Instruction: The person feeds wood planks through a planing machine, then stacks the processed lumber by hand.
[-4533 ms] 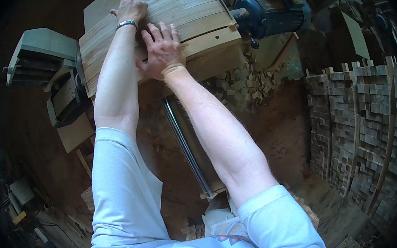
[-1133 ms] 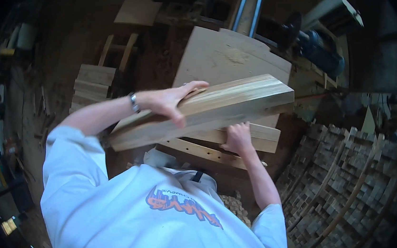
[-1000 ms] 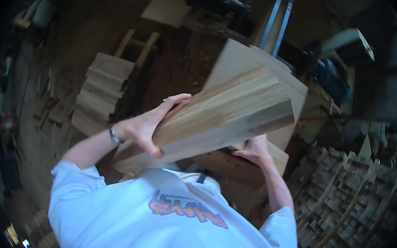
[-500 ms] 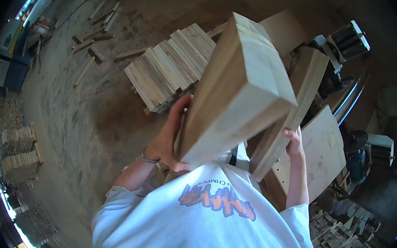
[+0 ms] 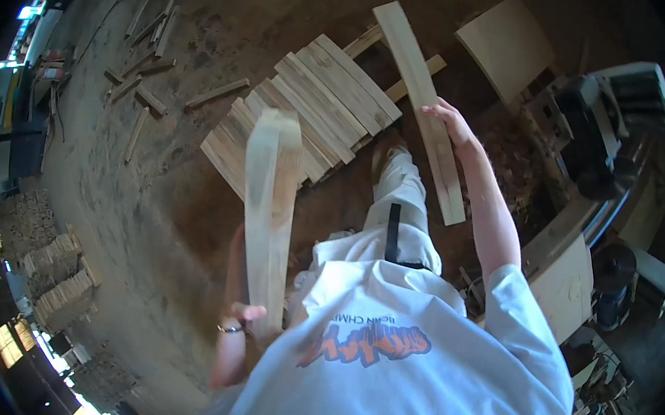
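Observation:
My left hand, low on the left with a bracelet at the wrist, is closed round the near end of a thick wooden block. The block stands out lengthwise in front of me, its far end overlapping the stack of boards in this view. My right hand reaches forward and grips a single long wooden board by its right edge, thumb on top. That board slants beside the right end of the stacked boards, which lie side by side low near the floor.
Loose wood strips lie on the floor at left. A flat panel is at the upper right, near a dark machine. Another pale panel stands at my right. Bundles of wood line the left side.
My left hand has brought the block down and left, close to my side. My right hand has carried its board forward toward the stack. My body has turned away from the panel.

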The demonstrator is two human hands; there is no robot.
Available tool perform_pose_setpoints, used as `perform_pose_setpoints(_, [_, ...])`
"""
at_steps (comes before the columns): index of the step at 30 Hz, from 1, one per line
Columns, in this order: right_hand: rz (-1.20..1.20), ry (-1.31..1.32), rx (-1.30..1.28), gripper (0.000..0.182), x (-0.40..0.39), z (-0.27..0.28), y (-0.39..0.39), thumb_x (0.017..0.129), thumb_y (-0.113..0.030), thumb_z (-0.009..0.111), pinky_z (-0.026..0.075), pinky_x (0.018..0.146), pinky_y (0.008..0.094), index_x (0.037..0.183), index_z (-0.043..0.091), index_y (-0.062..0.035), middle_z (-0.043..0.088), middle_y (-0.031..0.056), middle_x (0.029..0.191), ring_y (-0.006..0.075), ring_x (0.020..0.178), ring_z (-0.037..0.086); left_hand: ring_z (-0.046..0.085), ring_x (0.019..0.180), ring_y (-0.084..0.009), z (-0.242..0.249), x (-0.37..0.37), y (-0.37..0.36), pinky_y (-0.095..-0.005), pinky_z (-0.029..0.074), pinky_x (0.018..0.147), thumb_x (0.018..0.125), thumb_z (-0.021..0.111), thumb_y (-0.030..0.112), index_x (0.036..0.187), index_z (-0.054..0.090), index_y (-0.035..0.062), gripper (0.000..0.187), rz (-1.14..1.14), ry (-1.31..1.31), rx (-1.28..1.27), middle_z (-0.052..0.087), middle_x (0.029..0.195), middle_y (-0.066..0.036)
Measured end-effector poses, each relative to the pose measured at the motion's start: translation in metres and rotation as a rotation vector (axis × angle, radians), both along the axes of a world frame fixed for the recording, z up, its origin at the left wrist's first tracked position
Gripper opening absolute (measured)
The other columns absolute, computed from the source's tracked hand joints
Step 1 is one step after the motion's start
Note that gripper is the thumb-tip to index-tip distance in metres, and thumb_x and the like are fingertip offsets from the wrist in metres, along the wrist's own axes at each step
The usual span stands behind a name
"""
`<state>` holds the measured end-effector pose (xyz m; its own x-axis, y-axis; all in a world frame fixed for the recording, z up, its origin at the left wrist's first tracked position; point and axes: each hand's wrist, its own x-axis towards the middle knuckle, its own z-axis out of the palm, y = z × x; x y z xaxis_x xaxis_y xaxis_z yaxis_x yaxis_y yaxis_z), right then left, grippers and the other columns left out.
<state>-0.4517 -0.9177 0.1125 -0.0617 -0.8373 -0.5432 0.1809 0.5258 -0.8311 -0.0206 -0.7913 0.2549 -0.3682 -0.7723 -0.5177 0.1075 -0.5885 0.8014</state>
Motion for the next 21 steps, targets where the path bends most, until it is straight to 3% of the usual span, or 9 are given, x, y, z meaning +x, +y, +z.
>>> perform_pose_setpoints(2, [0.111,0.027,0.111,0.063,-0.017,-0.041,-0.067,0.073,-0.034,0.063,0.040,0.093,0.0337,0.129,0.051,-0.0086,0.058,0.0080,0.117,0.0197,0.110,0.052,0.033,0.131,-0.0272,-0.020,-0.022,-0.041,-0.0384,0.031,0.106,0.045,0.081,0.045,0.146,0.006,0.0036,0.133,0.045,-0.036,0.121,0.029,0.141,-0.014])
perform_pose_setpoints(4, [0.113,-0.013,0.135,0.062,-0.039,-0.121,-0.122,0.073,-0.033,0.063,0.038,0.096,0.0347,0.129,0.051,-0.0089,0.056,0.0089,0.121,0.0201,0.113,0.050,0.033,0.131,-0.0275,-0.044,-0.040,-0.074,-0.0387,0.031,0.106,0.046,0.081,0.045,0.146,0.006,0.0033,0.132,0.086,-0.067,0.256,0.029,0.141,-0.014])
perform_pose_setpoints(8, [0.301,0.202,0.334,0.084,-0.057,-0.229,-0.219,0.062,-0.035,0.070,0.038,0.099,0.0354,0.136,0.043,-0.0065,0.051,0.0124,0.129,0.0239,0.117,0.049,0.032,0.131,-0.0281,-0.090,-0.056,-0.109,-0.0393,0.030,0.106,0.047,0.079,0.044,0.146,0.006,0.0028,0.130,0.160,-0.143,0.540,0.028,0.141,-0.015])
perform_pose_setpoints(14, [0.304,0.166,0.446,0.087,-0.058,-0.431,-0.272,0.062,-0.034,0.069,0.039,0.098,0.0352,0.140,0.039,-0.0078,0.051,0.0148,0.129,0.0247,0.117,0.049,0.031,0.132,-0.0291,-0.148,-0.036,-0.119,-0.0402,0.030,0.106,0.050,0.078,0.044,0.146,0.005,0.0021,0.128,0.268,-0.293,0.922,0.027,0.142,-0.017])
perform_pose_setpoints(16, [0.446,0.245,0.345,0.086,-0.057,-0.501,-0.281,0.064,-0.035,0.068,0.039,0.097,0.0346,0.140,0.039,-0.0087,0.051,0.0138,0.128,0.0233,0.117,0.048,0.030,0.132,-0.0294,-0.160,-0.026,-0.127,-0.0404,0.030,0.106,0.051,0.077,0.044,0.146,0.005,0.0018,0.127,0.290,-0.346,1.020,0.027,0.142,-0.017])
perform_pose_setpoints(21, [0.418,0.025,0.407,0.080,0.007,-0.562,-0.288,0.070,-0.042,0.062,0.035,0.100,0.0355,0.140,0.038,-0.0107,0.049,0.0104,0.128,0.0220,0.117,0.046,0.030,0.132,-0.0301,-0.178,-0.014,-0.165,-0.0412,0.029,0.106,0.053,0.076,0.043,0.146,0.005,0.0012,0.125,0.286,-0.470,1.168,0.026,0.142,-0.018])
